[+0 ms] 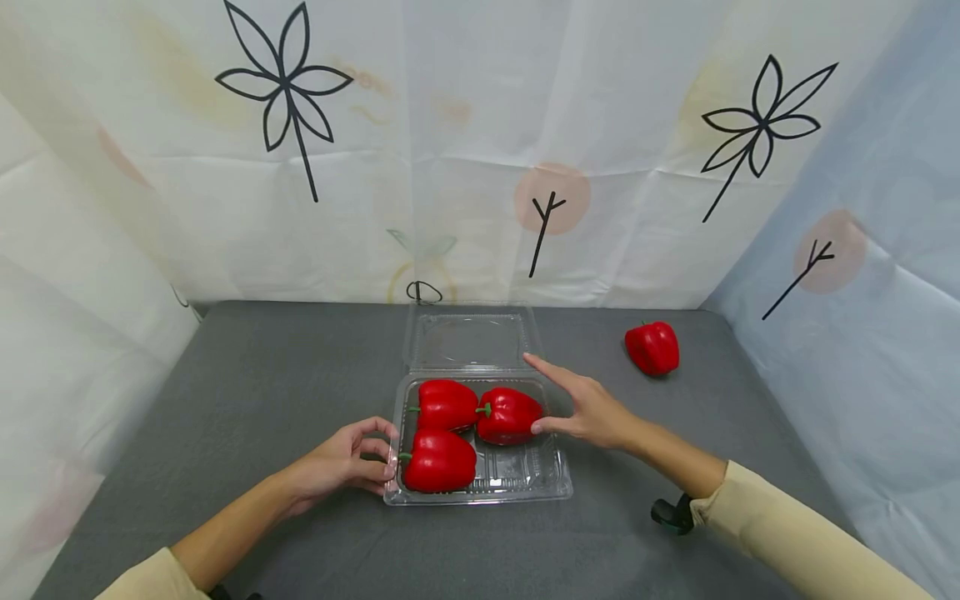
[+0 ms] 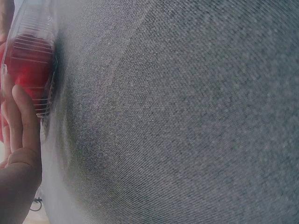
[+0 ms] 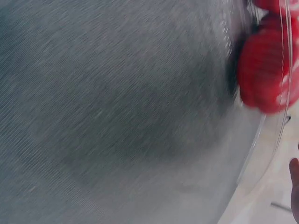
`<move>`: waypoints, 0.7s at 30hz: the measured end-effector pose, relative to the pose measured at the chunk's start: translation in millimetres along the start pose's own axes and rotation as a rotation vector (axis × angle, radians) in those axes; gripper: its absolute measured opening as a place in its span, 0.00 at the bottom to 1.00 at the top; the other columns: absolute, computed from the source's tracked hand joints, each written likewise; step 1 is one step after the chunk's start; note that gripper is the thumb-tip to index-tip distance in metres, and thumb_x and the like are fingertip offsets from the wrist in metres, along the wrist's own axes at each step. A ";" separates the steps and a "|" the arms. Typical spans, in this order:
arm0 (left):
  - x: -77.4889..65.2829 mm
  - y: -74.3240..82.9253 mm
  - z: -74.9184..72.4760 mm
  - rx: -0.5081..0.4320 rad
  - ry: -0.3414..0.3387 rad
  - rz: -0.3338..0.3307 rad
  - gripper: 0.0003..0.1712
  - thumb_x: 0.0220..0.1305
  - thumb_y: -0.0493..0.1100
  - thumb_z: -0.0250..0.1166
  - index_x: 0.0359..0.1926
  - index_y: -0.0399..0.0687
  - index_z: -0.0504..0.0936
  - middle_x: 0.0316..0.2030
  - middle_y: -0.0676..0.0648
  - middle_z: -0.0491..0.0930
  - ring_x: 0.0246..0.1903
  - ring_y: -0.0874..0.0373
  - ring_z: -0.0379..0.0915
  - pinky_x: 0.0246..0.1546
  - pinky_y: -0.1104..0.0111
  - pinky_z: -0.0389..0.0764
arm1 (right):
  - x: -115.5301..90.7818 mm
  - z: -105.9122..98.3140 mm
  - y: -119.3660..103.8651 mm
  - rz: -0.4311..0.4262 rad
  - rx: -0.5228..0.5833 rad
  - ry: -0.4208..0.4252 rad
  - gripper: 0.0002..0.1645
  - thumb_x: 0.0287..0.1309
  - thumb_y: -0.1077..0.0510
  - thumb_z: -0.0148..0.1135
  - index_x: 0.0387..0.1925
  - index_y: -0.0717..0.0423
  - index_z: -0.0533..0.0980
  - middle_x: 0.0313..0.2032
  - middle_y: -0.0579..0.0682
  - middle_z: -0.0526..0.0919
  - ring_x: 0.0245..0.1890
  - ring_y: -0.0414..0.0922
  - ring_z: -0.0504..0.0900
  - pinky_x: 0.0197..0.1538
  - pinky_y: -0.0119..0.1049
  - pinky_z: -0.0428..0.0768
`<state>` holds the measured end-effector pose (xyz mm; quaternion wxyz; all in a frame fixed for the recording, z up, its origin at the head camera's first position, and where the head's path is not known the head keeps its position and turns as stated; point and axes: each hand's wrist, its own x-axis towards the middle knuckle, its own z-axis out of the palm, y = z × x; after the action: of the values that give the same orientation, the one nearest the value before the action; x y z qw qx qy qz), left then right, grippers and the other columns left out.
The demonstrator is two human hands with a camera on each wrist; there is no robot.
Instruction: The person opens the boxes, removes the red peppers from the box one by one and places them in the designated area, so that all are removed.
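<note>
A clear plastic clamshell container [image 1: 517, 487] sits on the table with its lid [image 1: 472, 340] laid back. Inside it are three red bell peppers: one at the back left [image 1: 447, 404], one at the front left [image 1: 440, 461] and one on the right [image 1: 509, 416]. My left hand [image 1: 352, 458] touches the container's left side; in the left wrist view its extended fingers [image 2: 30, 116] lie along the wall. My right hand [image 1: 592, 408] is spread at the container's right edge, thumb beside the right pepper and forefinger reaching toward the hinge. It holds nothing.
Another red bell pepper [image 1: 652, 348] lies on the grey cloth-covered table [image 1: 300, 367] at the back right. Patterned white curtains [image 1: 465, 125] hang behind the table and along both sides. A black strap [image 1: 672, 515] shows at my right wrist.
</note>
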<state>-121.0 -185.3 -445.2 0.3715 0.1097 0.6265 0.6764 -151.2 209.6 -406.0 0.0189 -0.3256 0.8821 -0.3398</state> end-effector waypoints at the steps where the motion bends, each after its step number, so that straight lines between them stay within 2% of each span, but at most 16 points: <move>1: -0.1 0.0 -0.2 0.001 -0.001 0.000 0.24 0.64 0.34 0.66 0.56 0.36 0.64 0.36 0.44 0.80 0.35 0.49 0.84 0.43 0.58 0.84 | 2.7 1.8 -3.0 -0.008 0.011 -0.028 0.56 0.50 0.49 0.77 0.76 0.51 0.58 0.71 0.54 0.65 0.69 0.55 0.67 0.62 0.58 0.72; 8: -0.1 0.5 -0.4 0.003 -0.001 -0.002 0.24 0.64 0.35 0.66 0.56 0.36 0.64 0.36 0.44 0.81 0.35 0.48 0.84 0.43 0.58 0.84 | 15.8 11.0 -14.0 -0.028 0.060 -0.161 0.54 0.50 0.52 0.78 0.74 0.53 0.60 0.70 0.54 0.68 0.67 0.51 0.71 0.61 0.51 0.75; 13: 1.1 0.2 -0.2 0.001 0.001 0.000 0.24 0.64 0.34 0.66 0.56 0.36 0.64 0.36 0.44 0.81 0.35 0.49 0.85 0.43 0.57 0.84 | 20.3 15.2 -15.9 -0.040 0.072 -0.200 0.52 0.50 0.55 0.78 0.74 0.54 0.61 0.69 0.55 0.69 0.64 0.53 0.72 0.57 0.48 0.79; 16: 1.3 0.1 -0.2 0.001 0.002 -0.001 0.25 0.64 0.34 0.66 0.56 0.36 0.64 0.36 0.44 0.81 0.35 0.49 0.85 0.43 0.57 0.84 | 22.5 17.4 -16.2 -0.040 0.050 -0.221 0.51 0.50 0.56 0.78 0.73 0.54 0.62 0.70 0.53 0.68 0.66 0.53 0.70 0.59 0.48 0.78; 21: 0.5 0.3 -0.2 0.001 0.011 -0.013 0.25 0.64 0.35 0.66 0.56 0.36 0.64 0.36 0.44 0.81 0.34 0.50 0.84 0.43 0.58 0.84 | 25.5 19.1 -16.0 -0.044 0.032 -0.258 0.47 0.52 0.58 0.76 0.71 0.57 0.65 0.71 0.55 0.65 0.69 0.55 0.66 0.62 0.50 0.75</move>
<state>-121.6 -185.1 -445.1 0.3726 0.1022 0.6294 0.6742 -157.4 174.4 -406.1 0.1300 -0.3854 0.8596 -0.3093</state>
